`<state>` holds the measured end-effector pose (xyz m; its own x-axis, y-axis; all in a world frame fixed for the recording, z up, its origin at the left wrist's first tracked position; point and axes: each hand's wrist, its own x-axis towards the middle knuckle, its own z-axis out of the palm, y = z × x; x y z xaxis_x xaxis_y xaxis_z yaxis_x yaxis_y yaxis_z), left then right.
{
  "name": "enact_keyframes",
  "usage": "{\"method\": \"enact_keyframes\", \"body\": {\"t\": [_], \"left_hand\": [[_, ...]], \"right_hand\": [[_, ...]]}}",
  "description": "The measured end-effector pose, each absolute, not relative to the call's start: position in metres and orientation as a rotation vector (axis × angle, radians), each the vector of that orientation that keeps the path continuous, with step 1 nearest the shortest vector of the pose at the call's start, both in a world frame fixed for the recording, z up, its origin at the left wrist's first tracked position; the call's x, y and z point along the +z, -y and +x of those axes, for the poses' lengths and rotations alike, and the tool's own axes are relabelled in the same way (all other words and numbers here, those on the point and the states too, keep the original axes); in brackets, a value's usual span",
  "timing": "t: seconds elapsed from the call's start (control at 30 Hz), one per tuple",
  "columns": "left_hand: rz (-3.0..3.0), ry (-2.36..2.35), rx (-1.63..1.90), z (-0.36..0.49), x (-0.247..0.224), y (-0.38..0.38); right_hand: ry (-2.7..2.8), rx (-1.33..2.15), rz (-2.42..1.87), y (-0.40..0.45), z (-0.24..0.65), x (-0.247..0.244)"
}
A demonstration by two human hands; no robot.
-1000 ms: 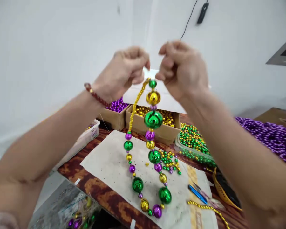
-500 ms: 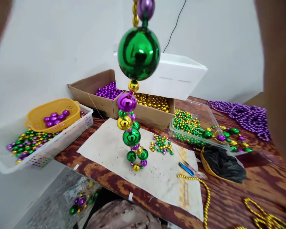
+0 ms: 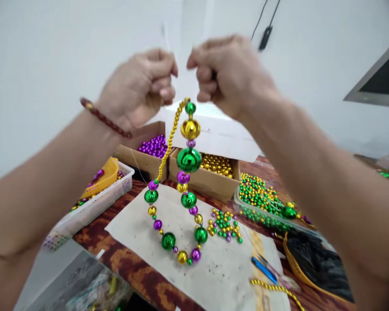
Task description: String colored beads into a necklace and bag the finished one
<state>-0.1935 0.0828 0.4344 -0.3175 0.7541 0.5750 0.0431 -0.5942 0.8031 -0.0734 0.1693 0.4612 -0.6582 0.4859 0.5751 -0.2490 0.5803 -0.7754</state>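
Note:
A bead necklace (image 3: 189, 160) in shiny green, gold and purple hangs in a loop, its left upper part a chain of small gold beads. Its top ends come together just below the gap between my hands, in mid-air over a white cloth (image 3: 132, 216). My left hand (image 3: 145, 82), with a dark red braided bracelet (image 3: 105, 119) on the wrist, is closed in a pinch. Opposite it, my right hand (image 3: 223, 71) is closed the same way, fingertips apart from the left's. The necklace hangs from them; the thread between is too thin to see.
Loose small beads (image 3: 225, 224) lie on the cloth near a blue-handled tool (image 3: 264, 270) and a gold bead chain (image 3: 275, 287). Behind stand cardboard boxes (image 3: 201, 183) of beads and a white box (image 3: 214, 138). A white basket (image 3: 94, 216) is left, a clear bin (image 3: 262, 211) right.
Both hands have come into view, with their fingertips near each other. The necklace is farther from the camera and lower, its loop now spread open. The view has tilted up slightly.

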Motion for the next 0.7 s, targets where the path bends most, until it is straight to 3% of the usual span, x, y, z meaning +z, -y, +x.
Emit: {"method": "enact_keyframes", "body": {"t": [0.27, 0.5, 0.7], "left_hand": [[1.355, -0.838, 2.155, -0.201, 0.392, -0.089], [1.321, -0.723, 2.093, -0.214, 0.380, -0.084], [1.055, -0.568, 1.963, -0.261, 0.329, -0.103]], "right_hand": [[2.275, 1.270, 0.029, -0.182, -0.082, 0.422], [2.392, 1.197, 0.039, -0.179, -0.094, 0.404], [2.391, 1.429, 0.308, -0.165, -0.087, 0.401]]}}
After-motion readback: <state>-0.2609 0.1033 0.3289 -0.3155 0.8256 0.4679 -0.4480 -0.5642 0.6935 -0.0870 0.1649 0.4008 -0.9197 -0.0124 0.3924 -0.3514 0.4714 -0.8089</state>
